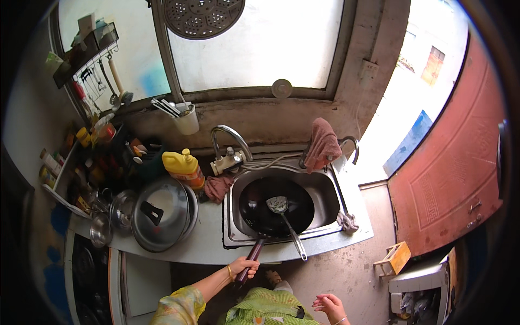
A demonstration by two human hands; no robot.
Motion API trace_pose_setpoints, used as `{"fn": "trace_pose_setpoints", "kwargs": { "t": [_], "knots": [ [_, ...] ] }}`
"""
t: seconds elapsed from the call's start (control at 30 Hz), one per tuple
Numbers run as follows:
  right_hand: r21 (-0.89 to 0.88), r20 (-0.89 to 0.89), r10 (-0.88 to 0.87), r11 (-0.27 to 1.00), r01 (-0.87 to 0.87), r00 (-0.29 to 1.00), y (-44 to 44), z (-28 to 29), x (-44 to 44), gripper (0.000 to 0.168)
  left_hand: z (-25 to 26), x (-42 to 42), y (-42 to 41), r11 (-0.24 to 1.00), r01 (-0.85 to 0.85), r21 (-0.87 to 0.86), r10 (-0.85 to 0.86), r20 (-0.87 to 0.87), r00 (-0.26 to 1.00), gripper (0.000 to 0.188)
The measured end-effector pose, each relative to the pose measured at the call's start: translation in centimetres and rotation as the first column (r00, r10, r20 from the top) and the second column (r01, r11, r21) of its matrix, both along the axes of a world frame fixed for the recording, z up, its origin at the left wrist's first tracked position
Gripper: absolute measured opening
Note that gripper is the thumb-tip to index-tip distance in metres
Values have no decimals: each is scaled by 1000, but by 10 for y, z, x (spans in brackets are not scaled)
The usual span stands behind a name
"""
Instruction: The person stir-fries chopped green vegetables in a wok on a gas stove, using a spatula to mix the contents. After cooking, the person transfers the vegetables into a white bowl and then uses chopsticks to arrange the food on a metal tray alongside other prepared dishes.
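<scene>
My left hand (245, 268) grips the dark reddish-brown handle (254, 252) of a black wok (260, 211). The wok rests in a stainless steel sink (325, 195). A metal spatula (292, 233) lies in the wok, its blade wet and whitish and its handle sticking out over the sink's front rim. My right hand (330, 305) hangs low in front of the counter, fingers loosely bent and apart, with nothing in it. A chrome tap (229, 130) curves up behind the sink, its spout turned over the sink's left side.
Left of the sink stand a lidded pan (160, 227), steel bowls (100, 229) and a yellow pump jug (183, 166). A brown cloth (218, 188) lies beside the jug. A pink towel (321, 142) hangs behind the sink. A grey rag (347, 222) sits at its right corner. A wooden stool (393, 260) stands right.
</scene>
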State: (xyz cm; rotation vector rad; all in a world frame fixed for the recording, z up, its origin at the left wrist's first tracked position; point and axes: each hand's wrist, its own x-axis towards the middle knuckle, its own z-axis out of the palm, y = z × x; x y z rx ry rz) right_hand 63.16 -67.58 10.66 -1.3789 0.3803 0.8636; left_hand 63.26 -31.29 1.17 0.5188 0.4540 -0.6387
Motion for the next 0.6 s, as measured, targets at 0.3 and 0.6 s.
{"fn": "trace_pose_setpoints", "kwargs": {
  "t": [0.3, 0.6],
  "knots": [
    [-77, 38, 304, 951, -300, 952, 11, -6, 100, 23, -62, 56, -31, 997, -78, -5, 77, -66, 995, 16],
    [115, 228, 846, 469, -876, 483, 107, -38, 126, 23, -142, 74, -86, 925, -336, 176, 330, 63, 942, 26]
  ]
}}
